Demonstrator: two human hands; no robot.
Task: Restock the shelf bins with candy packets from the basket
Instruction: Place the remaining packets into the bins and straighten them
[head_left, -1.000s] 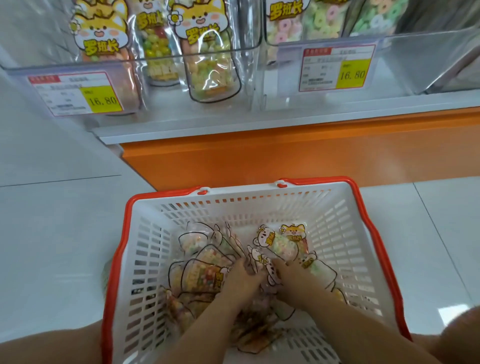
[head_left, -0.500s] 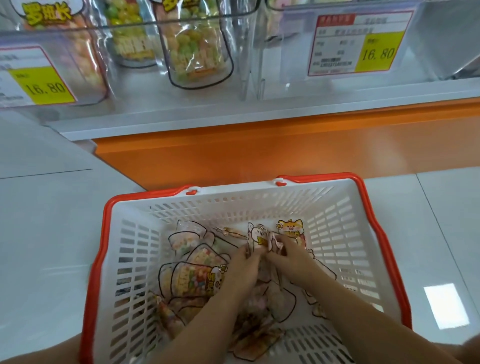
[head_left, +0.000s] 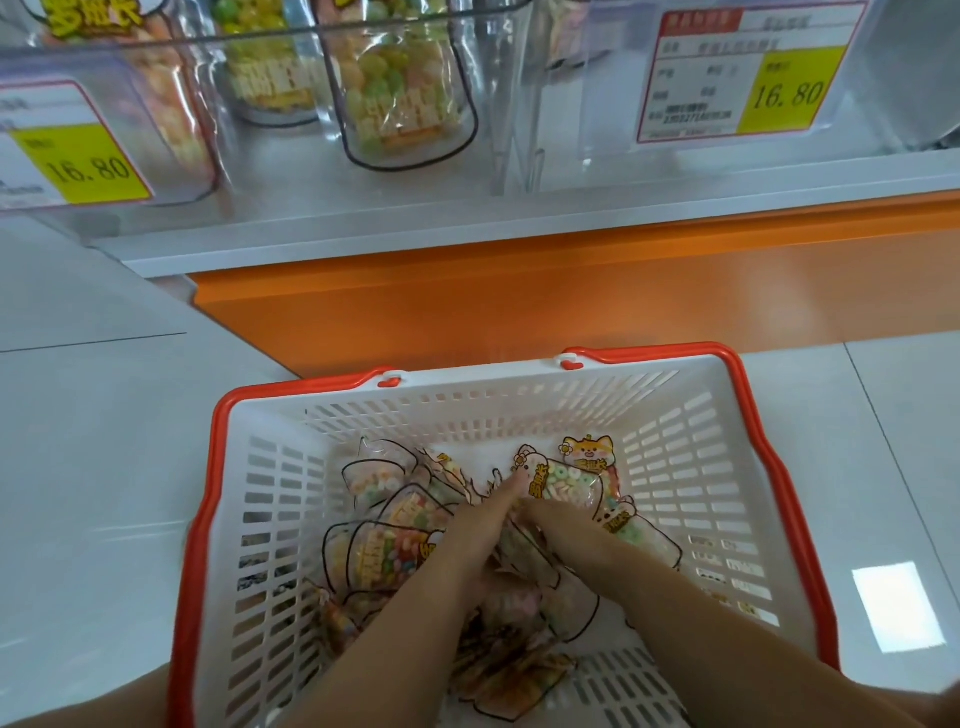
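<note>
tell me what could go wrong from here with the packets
The left hand and right hand meet at one ring packet amid a loose pile in the basket: neighbours may snag, lift and drop on the floor. The bin above already holds upright packets; pushing another in may tip them.

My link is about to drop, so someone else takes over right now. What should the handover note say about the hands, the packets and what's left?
Left hand and right hand: both down in the basket among the candy packets, meeting at the ring-candy packet; fingers partly hidden, grip unclear.
Shelf bins above: left one holds upright packets.
Done: no packet is lifted clear of the basket yet.
Left: lift packets out and stand them in the bins.
</note>
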